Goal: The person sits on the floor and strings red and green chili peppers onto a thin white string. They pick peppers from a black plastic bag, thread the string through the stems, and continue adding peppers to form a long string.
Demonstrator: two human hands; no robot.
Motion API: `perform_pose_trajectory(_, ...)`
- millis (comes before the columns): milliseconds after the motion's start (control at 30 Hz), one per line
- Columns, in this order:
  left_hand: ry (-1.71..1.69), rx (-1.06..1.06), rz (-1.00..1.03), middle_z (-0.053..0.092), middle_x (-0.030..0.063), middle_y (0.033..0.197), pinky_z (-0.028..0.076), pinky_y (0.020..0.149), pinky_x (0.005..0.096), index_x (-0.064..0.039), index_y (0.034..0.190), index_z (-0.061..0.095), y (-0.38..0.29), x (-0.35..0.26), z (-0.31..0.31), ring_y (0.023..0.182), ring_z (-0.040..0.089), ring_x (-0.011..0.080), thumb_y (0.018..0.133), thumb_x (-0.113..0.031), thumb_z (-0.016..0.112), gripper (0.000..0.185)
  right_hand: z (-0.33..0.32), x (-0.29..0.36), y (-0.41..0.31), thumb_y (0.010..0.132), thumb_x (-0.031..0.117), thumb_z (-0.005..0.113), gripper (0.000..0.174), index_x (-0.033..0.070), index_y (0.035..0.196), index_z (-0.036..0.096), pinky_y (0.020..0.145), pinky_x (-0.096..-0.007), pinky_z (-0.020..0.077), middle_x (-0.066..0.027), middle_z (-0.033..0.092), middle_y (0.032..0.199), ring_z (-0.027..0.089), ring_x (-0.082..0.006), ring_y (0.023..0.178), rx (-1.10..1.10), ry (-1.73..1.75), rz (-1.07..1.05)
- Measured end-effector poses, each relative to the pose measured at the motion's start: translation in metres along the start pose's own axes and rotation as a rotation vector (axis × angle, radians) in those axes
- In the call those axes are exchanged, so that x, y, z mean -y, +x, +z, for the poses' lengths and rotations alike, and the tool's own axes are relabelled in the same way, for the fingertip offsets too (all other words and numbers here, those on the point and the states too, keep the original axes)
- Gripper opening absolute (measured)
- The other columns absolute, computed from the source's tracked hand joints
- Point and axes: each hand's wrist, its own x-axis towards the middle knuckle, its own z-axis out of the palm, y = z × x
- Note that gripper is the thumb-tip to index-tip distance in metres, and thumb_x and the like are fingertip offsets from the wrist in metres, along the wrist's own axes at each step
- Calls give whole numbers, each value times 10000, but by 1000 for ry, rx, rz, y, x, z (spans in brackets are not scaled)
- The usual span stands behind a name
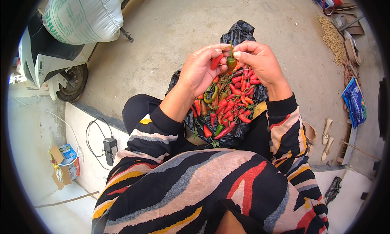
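Observation:
My left hand [202, 67] is closed around a red chili pepper [217, 62], which shows between its fingers. With its thumb and fingertips my right hand [259, 60] pinches the stem of a dark green pepper [231, 63], right beside the left fingertips. Below both hands, many red chili peppers [227, 107] lie heaped on a black plastic bag [240, 32], some with stems and leaves. Among them are a green pepper [218, 130] and a curved yellow-green one [210, 96].
A white scooter [39, 63] carrying a full woven sack [83, 16] stands at the upper left. A black power adapter [110, 150] with its cable lies left. On the right are peanuts [332, 40], a blue packet [354, 103] and shoes [327, 139].

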Motion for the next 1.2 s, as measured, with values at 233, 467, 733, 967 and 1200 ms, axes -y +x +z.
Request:
perform_pose_trajectory(233,0,18,-24,570,96,962,461,722,269,98,1126,512,0,-2,-2,776,523,136,877,-68,472,303,-1,1,0,821,81,656,99,3,882,650,566,-194,445,6,605,728,525,-52,607,8,-9,9)
perform_pose_trajectory(467,28,6,-26,578,98,945,464,699,276,93,1123,522,-1,-2,0,772,522,142,859,-39,501,296,-2,0,1,822,80,658,95,6,881,650,571,-192,445,5,607,732,525,-51,610,39,23,20)
perform_pose_trajectory(733,63,-32,-27,587,74,909,450,662,269,30,1086,555,-4,-4,3,763,526,133,855,-36,527,242,0,2,1,824,81,656,103,1,890,653,574,-192,447,1,608,732,527,-52,615,39,25,37)
perform_pose_trajectory(967,123,-66,-41,591,27,878,445,650,254,-56,924,564,-3,-4,2,755,539,115,856,-51,559,68,0,4,0,829,84,651,107,2,897,657,579,-189,449,1,609,736,527,-51,620,42,17,38)
perform_pose_trajectory(1200,201,-51,-5,581,11,859,440,652,246,-66,936,571,-2,0,-1,750,531,97,853,-56,590,86,1,4,1,827,93,656,116,6,903,660,582,-186,453,0,615,742,536,-53,622,55,-10,40)
